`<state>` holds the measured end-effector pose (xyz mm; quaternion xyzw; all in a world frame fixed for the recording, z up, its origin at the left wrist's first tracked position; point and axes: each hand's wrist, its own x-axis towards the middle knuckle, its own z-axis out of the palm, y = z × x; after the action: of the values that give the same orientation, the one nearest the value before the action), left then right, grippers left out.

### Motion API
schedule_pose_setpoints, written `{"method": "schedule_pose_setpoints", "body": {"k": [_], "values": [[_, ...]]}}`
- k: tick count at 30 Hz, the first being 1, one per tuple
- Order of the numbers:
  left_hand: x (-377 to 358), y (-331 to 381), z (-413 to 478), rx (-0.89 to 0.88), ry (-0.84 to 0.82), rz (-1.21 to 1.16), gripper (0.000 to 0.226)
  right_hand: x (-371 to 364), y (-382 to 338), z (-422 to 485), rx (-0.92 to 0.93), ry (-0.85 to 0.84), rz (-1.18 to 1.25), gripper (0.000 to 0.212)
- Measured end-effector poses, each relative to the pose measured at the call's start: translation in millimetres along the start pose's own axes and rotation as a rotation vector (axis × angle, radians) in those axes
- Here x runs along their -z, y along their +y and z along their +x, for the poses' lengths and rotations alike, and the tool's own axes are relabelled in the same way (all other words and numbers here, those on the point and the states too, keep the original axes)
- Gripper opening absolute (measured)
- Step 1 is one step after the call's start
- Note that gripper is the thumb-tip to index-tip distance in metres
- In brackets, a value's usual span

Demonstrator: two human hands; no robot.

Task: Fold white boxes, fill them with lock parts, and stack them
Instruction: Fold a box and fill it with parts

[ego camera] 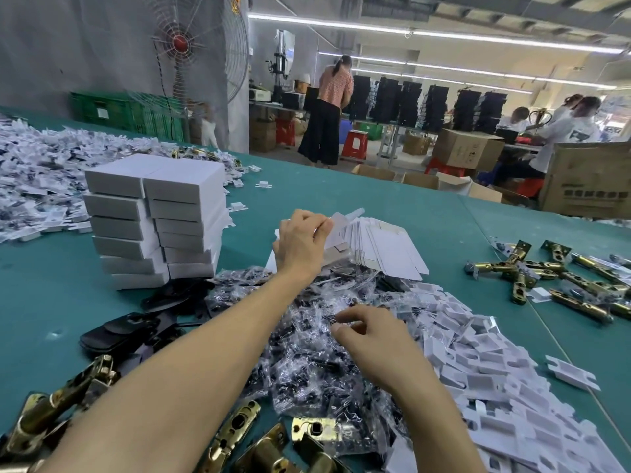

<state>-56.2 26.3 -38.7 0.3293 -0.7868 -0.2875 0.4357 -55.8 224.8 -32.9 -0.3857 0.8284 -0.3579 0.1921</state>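
Note:
My left hand (300, 242) reaches forward and pinches the top flat white box blank off a fanned pile of blanks (382, 247) in the middle of the green table. My right hand (372, 339) lies nearer to me on a heap of small clear bags of dark screws (307, 356), fingers curled and pinching at one bag. A two-column stack of folded white boxes (157, 216) stands to the left of the blanks. Brass latch parts (239, 428) lie at the near edge, and more brass latches (553, 274) lie to the right.
White card inserts (495, 370) spill across the near right. Black plates (129, 329) lie left of the bags. A large heap of white inserts (41, 172) covers the far left. A cardboard box (590, 179), several workers and a floor fan (191, 56) stand beyond the table.

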Motion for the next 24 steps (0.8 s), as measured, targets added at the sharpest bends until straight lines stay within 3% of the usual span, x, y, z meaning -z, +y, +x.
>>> {"method": "schedule_pose_setpoints", "body": {"k": [3, 8, 15, 20, 24], "values": [[-4.6, 4.3, 0.2, -0.047, -0.044, 0.015, 0.031, 0.2, -0.2, -1.1, -0.003, 0.003, 0.0, 0.028], [-1.8, 4.6, 0.8, -0.126, -0.112, -0.164, 0.027, 0.7, -1.3, -1.1, 0.004, 0.011, -0.005, 0.027], [-6.1, 11.0, -11.1, -0.214, -0.203, -0.16, 0.027, 0.8, -0.3, -0.7, -0.001, 0.005, 0.005, 0.025], [12.8, 18.5, -12.0, -0.204, -0.021, -0.144, 0.028, 3.3, -0.4, -1.0, -0.01, 0.073, 0.123, 0.019], [44.5, 28.0, -23.9, -0.301, 0.124, -0.173, 0.029, 10.9, -6.4, -0.5, 0.045, 0.281, 0.272, 0.024]]}}
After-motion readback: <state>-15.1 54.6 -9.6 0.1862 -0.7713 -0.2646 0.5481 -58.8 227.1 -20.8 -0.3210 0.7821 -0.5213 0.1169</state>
